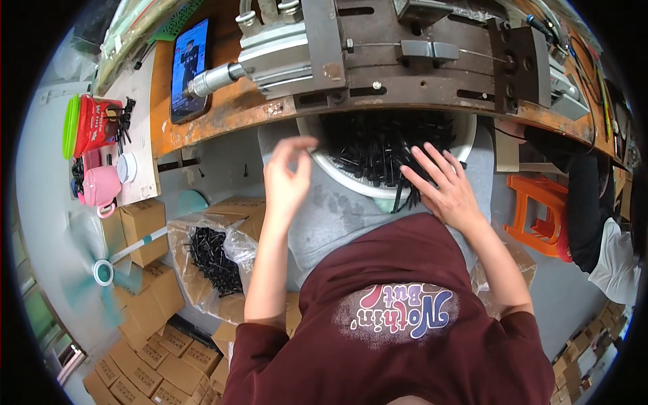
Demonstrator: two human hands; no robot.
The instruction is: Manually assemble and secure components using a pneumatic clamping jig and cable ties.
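Two bare hands work at a white basin (351,177) heaped with thin black parts (385,145) on the person's lap.

The left hand (287,177) is raised just beside the basin's left rim, fingers loosely curled, thumb and fingertips drawn close; whether they pinch anything cannot be told. The right hand (442,185) lies open and spread, fingers on the black parts at the basin's front rim, some parts spilling over the edge beneath it. The basin sits under the edge of an orange workbench (223,111) bearing a grey metal machine (405,54). A phone (189,71) leans at the bench's left end.
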